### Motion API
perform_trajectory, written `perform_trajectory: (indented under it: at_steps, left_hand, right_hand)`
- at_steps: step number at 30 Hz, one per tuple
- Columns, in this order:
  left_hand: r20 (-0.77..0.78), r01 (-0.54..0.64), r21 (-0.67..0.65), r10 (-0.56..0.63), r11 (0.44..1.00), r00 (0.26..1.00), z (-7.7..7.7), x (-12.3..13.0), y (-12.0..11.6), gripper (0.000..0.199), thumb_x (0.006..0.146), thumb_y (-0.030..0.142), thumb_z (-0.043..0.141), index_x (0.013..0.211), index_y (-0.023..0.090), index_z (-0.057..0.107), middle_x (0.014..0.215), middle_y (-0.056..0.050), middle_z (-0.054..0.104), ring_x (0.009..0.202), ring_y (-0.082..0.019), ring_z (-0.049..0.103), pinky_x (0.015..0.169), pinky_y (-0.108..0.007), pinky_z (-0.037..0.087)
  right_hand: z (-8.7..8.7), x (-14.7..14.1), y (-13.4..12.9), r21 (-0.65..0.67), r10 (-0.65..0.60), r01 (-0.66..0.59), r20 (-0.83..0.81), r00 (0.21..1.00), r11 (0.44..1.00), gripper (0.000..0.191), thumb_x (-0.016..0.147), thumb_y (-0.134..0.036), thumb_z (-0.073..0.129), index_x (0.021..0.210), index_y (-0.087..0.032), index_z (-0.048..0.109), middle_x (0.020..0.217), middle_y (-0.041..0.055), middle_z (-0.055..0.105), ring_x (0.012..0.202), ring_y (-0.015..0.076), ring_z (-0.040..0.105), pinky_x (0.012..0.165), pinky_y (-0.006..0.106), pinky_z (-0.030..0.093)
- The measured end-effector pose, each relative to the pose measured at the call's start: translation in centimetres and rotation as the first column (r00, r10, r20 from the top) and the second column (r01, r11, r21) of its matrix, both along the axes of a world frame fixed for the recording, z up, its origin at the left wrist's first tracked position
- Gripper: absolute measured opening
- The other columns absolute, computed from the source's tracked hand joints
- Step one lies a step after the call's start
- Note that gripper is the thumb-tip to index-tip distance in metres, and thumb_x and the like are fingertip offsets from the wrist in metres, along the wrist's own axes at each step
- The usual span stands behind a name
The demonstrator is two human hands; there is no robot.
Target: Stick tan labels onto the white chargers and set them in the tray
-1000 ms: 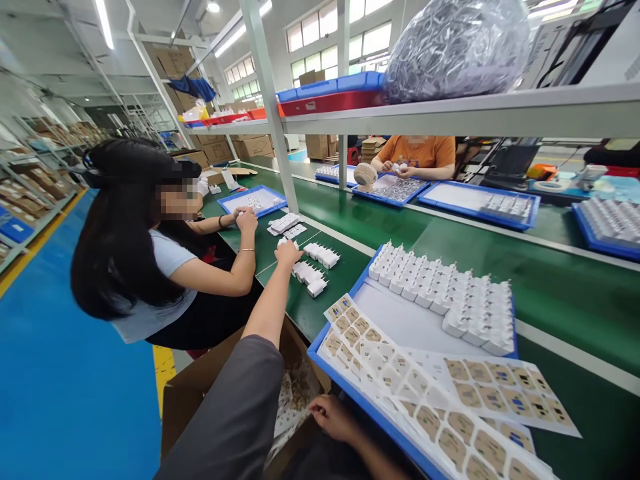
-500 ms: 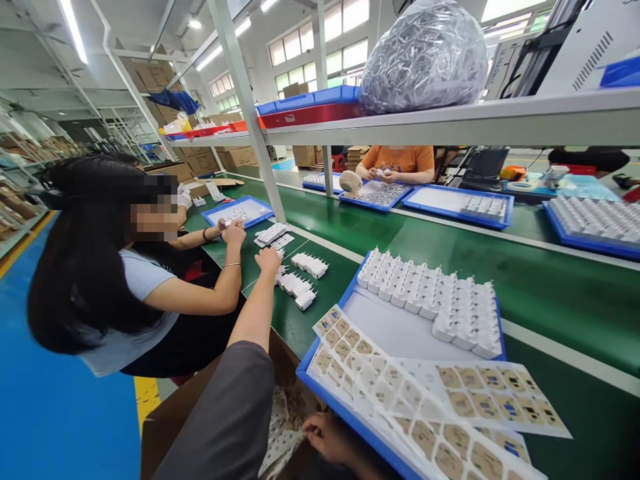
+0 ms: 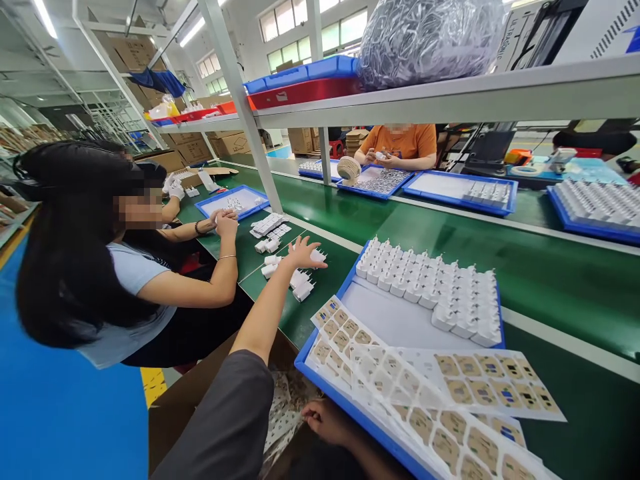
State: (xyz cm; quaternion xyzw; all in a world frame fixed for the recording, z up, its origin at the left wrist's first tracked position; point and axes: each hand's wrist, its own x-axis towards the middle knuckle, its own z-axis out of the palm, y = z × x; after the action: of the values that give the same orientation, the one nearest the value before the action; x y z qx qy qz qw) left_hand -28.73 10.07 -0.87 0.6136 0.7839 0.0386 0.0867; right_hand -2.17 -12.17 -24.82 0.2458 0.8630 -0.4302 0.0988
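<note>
My left hand (image 3: 303, 255) reaches over a group of white plug chargers (image 3: 303, 287) on the green bench, fingers spread and holding nothing. It partly covers the chargers beneath it. My right hand (image 3: 323, 420) rests low by the near corner of a blue tray (image 3: 320, 383), fingers loosely curled, with nothing visible in them. Rows of white chargers (image 3: 430, 283), prongs up, fill the far part of that tray. Sheets of tan stickers (image 3: 425, 400) on white backing lie across its near part and overhang its edge.
A co-worker (image 3: 165, 287) sits close on my left, hands at a blue tray (image 3: 265, 203). A cardboard box (image 3: 175, 427) with scrap backing stands below me. A white post (image 3: 245, 120) and shelf (image 3: 450, 100) rise over the bench (image 3: 550, 280). Another person (image 3: 400, 143) works opposite.
My left hand has moved right from the far end of the chargers, and its closed fingers have spread. More chargers show at the left of the group. My right hand stays low.
</note>
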Motion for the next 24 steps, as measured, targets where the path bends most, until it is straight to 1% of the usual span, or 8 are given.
perform_trajectory:
  at_steps: [2,5,7,10,15,19,22,24]
  left_hand:
    - [0.013,0.053,-0.039,-0.052,0.998,0.999,-0.6,0.9,0.4,0.083,0.069,0.065,0.072,0.142,0.038,0.044,0.164,-0.008,0.017,0.151,-0.040,0.009,0.116,-0.068,0.015]
    - [0.012,0.078,-0.060,-0.078,0.995,0.997,-1.3,1.1,0.6,0.067,0.075,0.049,0.073,0.137,0.036,0.050,0.160,-0.009,0.030,0.150,-0.039,0.016,0.114,-0.070,0.017]
    - [0.002,0.078,-0.047,-0.078,0.996,0.997,-1.6,0.7,0.6,0.061,0.079,0.042,0.070,0.137,0.035,0.051,0.155,-0.008,0.038,0.147,-0.037,0.025,0.115,-0.067,0.021]
    - [-0.014,0.065,-0.016,-0.065,0.998,0.998,-1.5,-0.3,0.6,0.057,0.083,0.037,0.068,0.137,0.033,0.051,0.151,-0.007,0.044,0.143,-0.034,0.033,0.116,-0.061,0.026]
    - [-0.026,0.025,0.035,-0.024,0.999,0.999,-0.7,-1.8,0.4,0.049,0.091,0.041,0.061,0.134,0.020,0.052,0.145,-0.012,0.047,0.135,-0.031,0.044,0.111,-0.058,0.036]
    - [-0.008,0.016,0.093,-0.016,0.996,1.000,0.6,-1.9,0.1,0.047,0.089,0.044,0.062,0.129,0.019,0.057,0.140,-0.013,0.053,0.130,-0.030,0.049,0.110,-0.053,0.040]
    - [0.021,0.060,0.142,-0.063,0.988,0.998,1.8,-0.6,0.0,0.051,0.085,0.047,0.064,0.129,0.019,0.059,0.138,-0.013,0.057,0.129,-0.032,0.051,0.110,-0.046,0.041]
    - [0.050,0.135,0.163,-0.145,0.977,0.988,2.5,1.6,-0.2,0.053,0.088,0.048,0.058,0.132,0.018,0.056,0.139,-0.012,0.056,0.130,-0.030,0.051,0.110,-0.041,0.041]
  right_hand:
    - [0.3,0.0,0.0,0.012,0.020,-0.020,0.018,1.000,1.000,0.019,0.091,-0.025,0.067,0.109,-0.022,0.067,0.110,0.0021,0.069,0.094,0.0183,0.068,0.078,0.031,0.060]
    - [0.8,0.1,0.0,0.027,0.041,-0.042,0.037,0.998,0.999,0.020,0.091,-0.026,0.066,0.110,-0.022,0.066,0.110,0.0025,0.069,0.094,0.0184,0.068,0.078,0.031,0.059]
    - [1.2,0.1,0.0,0.035,0.051,-0.052,0.048,0.998,0.998,0.019,0.092,-0.027,0.066,0.110,-0.023,0.066,0.110,0.0024,0.069,0.094,0.0182,0.068,0.077,0.031,0.060]
    - [1.7,0.1,0.0,0.048,0.059,-0.061,0.049,0.997,0.997,0.017,0.092,-0.027,0.065,0.109,-0.024,0.067,0.109,0.0014,0.069,0.092,0.0179,0.068,0.075,0.030,0.060]
    - [2.2,0.2,0.2,0.057,0.081,-0.081,0.009,0.997,0.995,0.017,0.091,-0.027,0.066,0.108,-0.026,0.067,0.109,0.0008,0.069,0.093,0.0184,0.068,0.074,0.030,0.059]
    - [2.3,0.5,0.3,0.037,0.072,-0.073,0.009,0.997,0.997,0.016,0.093,-0.029,0.064,0.108,-0.025,0.067,0.109,0.0009,0.068,0.091,0.0174,0.068,0.072,0.029,0.059]
    - [2.5,0.4,0.2,0.016,0.051,-0.050,-0.027,0.998,0.999,0.018,0.095,-0.030,0.061,0.110,-0.022,0.066,0.109,0.0024,0.068,0.090,0.0168,0.067,0.073,0.030,0.059]
    - [2.7,0.2,0.1,0.004,0.032,-0.032,-0.078,0.996,0.999,0.018,0.097,-0.031,0.058,0.110,-0.020,0.065,0.109,0.0033,0.068,0.087,0.0158,0.067,0.072,0.030,0.059]
